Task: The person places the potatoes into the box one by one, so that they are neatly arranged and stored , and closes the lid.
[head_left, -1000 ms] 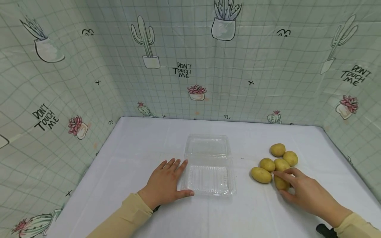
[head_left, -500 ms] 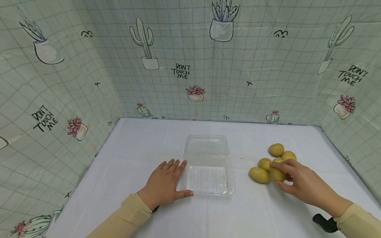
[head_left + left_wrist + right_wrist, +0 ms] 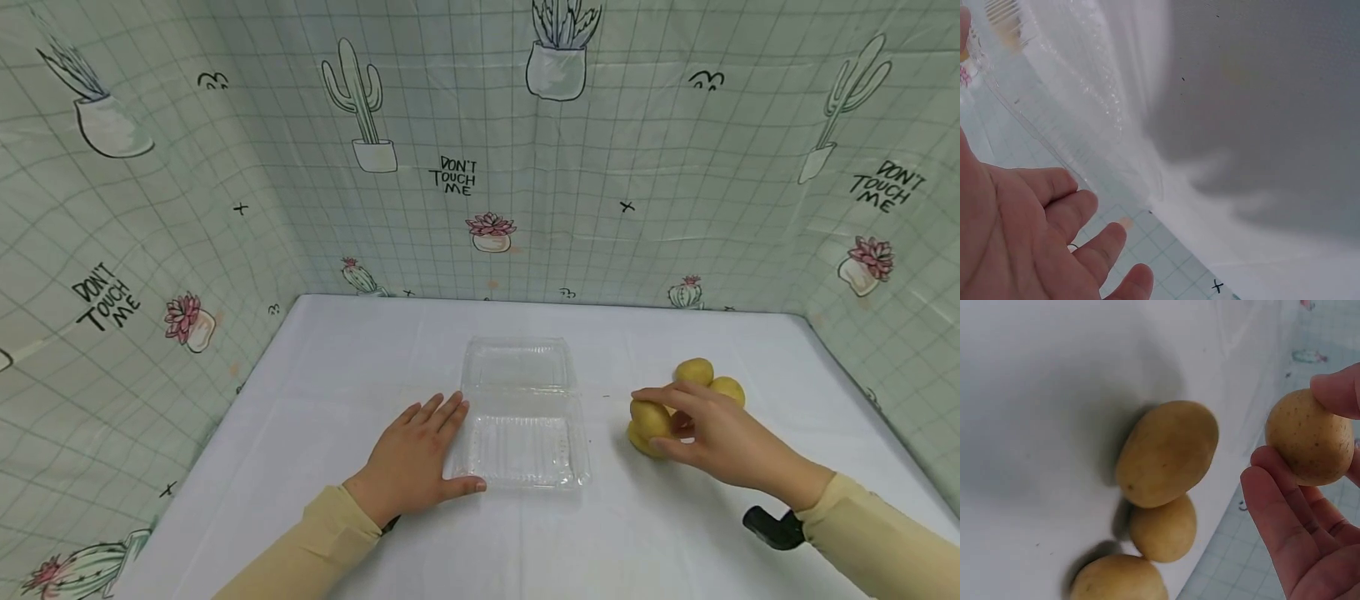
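Observation:
My right hand (image 3: 723, 437) pinches a small yellow potato (image 3: 651, 419) between thumb and fingers. In the right wrist view the held potato (image 3: 1310, 440) shows brown specks and is up off the table. Beneath it lies a longer potato (image 3: 640, 444), mostly covered in the head view. A clear plastic clamshell box (image 3: 525, 391) lies unfolded in mid-table, its lid half toward the back. My left hand (image 3: 420, 458) is spread flat at the box's left side, thumb by the near left corner. The left wrist view shows that palm (image 3: 1010, 237) beside the clear plastic wall (image 3: 1079, 69).
Two potatoes, one farther back (image 3: 694, 371) and one to its right (image 3: 727, 390), lie behind my right hand. Others (image 3: 1163, 528) rest beside the long one. The white-covered table (image 3: 360, 342) meets a cactus-print cloth (image 3: 600, 167) on three sides.
My right hand has lifted the potato from the front of the group and carried it left, over the long potato. My left hand and the box have stayed put.

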The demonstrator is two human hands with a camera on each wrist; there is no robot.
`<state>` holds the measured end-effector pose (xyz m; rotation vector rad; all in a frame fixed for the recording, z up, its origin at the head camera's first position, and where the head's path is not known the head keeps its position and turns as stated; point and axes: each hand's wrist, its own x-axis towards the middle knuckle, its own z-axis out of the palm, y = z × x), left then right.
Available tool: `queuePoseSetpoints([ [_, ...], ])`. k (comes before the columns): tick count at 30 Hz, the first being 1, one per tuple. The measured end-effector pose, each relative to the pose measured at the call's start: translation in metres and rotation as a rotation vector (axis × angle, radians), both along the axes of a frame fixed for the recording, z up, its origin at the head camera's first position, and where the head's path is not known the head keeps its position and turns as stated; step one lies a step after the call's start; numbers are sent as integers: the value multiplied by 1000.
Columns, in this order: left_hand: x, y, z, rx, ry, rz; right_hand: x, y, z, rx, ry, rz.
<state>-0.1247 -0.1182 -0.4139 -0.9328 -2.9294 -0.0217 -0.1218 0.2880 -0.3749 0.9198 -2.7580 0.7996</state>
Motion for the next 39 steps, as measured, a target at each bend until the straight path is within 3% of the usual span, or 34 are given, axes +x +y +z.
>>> queuePoseSetpoints([
  [10,-1,0,0,7,8,-4,-12,-22,7,0,-43,28],
  [17,-1,1,0,-8,2,4,-22,-45,13,-27,-168,69],
  [23,-1,2,1,-1,-1,2,-35,-71,14,-13,-254,166],
  [32,-1,1,3,4,-6,6,-54,-109,7,52,-322,255],
  [39,-1,1,3,15,-16,0,-59,-129,0,123,-372,270],
])
